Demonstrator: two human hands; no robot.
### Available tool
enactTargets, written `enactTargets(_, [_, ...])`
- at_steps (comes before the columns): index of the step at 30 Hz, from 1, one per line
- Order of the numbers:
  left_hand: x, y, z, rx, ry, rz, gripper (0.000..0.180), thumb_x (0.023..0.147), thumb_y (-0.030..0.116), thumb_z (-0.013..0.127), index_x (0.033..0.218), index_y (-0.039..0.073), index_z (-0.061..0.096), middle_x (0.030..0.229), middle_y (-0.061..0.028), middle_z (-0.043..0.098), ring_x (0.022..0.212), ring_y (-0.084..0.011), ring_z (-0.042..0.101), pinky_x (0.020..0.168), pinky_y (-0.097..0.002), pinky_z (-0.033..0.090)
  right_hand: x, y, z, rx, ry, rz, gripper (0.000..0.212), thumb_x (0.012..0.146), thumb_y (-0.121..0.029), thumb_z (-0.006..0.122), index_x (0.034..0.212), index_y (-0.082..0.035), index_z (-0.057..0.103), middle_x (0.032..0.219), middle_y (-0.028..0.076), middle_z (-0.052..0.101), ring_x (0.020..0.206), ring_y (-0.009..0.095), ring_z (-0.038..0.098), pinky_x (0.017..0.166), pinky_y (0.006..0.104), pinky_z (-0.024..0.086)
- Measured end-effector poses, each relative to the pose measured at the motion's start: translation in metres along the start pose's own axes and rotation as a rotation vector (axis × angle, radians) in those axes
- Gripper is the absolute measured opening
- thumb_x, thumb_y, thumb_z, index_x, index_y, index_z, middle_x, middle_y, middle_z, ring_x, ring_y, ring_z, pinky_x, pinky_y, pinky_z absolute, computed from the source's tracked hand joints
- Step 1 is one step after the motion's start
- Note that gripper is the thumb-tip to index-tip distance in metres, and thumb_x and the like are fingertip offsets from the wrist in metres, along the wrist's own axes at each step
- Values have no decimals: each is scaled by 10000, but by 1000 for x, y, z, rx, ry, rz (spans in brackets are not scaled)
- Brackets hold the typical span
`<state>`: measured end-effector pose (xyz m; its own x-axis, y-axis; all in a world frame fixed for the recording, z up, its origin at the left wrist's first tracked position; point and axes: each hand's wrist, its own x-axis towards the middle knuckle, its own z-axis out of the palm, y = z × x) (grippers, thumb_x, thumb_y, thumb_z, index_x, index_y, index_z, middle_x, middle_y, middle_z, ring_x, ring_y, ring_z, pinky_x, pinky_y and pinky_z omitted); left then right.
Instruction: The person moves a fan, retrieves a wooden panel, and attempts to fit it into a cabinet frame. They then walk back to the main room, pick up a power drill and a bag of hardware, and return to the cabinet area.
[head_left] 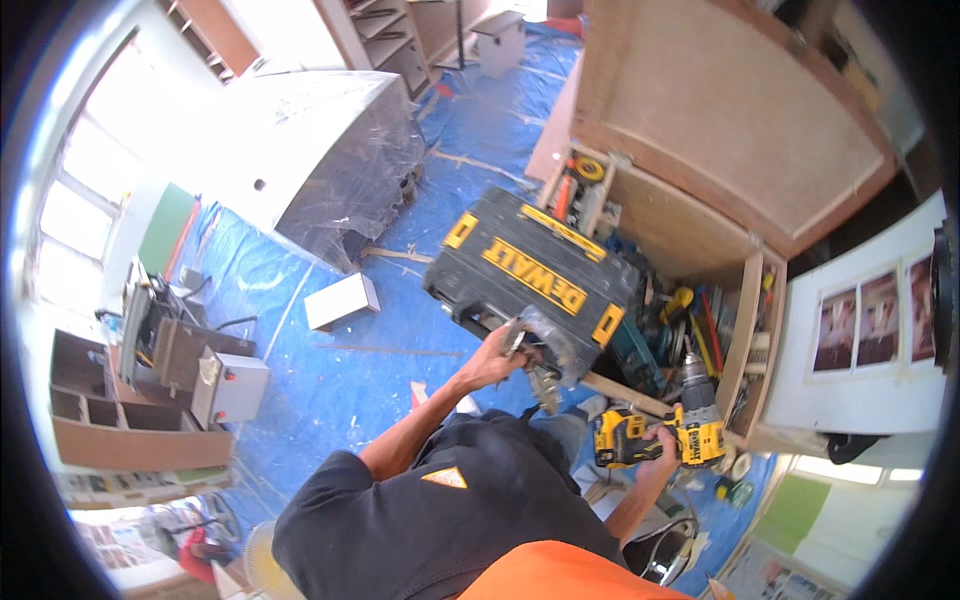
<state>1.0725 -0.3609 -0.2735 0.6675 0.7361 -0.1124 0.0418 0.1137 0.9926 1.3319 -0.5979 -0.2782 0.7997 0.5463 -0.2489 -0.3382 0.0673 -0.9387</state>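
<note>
My right hand [657, 452] is wrapped round the grip of a yellow and black cordless drill [700, 430], its chuck pointing away from me, over the near edge of an open wooden tool chest [690, 215]. My left hand [497, 357] is closed at the near side of a black and yellow hard tool case [535, 262]. Small metallic pieces and some greyish, see-through material show at its fingers; I cannot make out what they are. The case lies tilted across the chest's left part, its latches yellow.
Hand tools, among them a yellow-handled one [677, 303], fill the chest below its raised lid [735, 110]. Blue sheeting [300, 370] covers the floor. A white block [342, 301] lies left of the case, before a plastic-draped white unit [340, 170]. Wooden compartments [140, 440] stand far left.
</note>
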Motion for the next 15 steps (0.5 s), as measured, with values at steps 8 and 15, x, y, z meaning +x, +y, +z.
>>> enactTargets(8, [-150, -3, -196, -77, 475, 51, 273, 828, -15, 530, 1093, 41, 502, 873, -82, 652, 806, -155, 628, 739, -323, 511, -70, 11, 239, 226, -630, 129, 614, 800, -77, 571, 1378, 79, 435, 738, 73, 558, 658, 164, 505, 680, 299, 438])
enactTargets(15, [-184, -25, -278, -200, 822, 79, 275, 828, -13, 498, 1095, 50, 476, 860, -71, 630, 775, -159, 626, 713, -301, 511, -76, 60, 377, 115, -840, 360, 564, 796, -67, 600, 1339, 37, 490, 732, 74, 581, 669, 163, 539, 690, 300, 455])
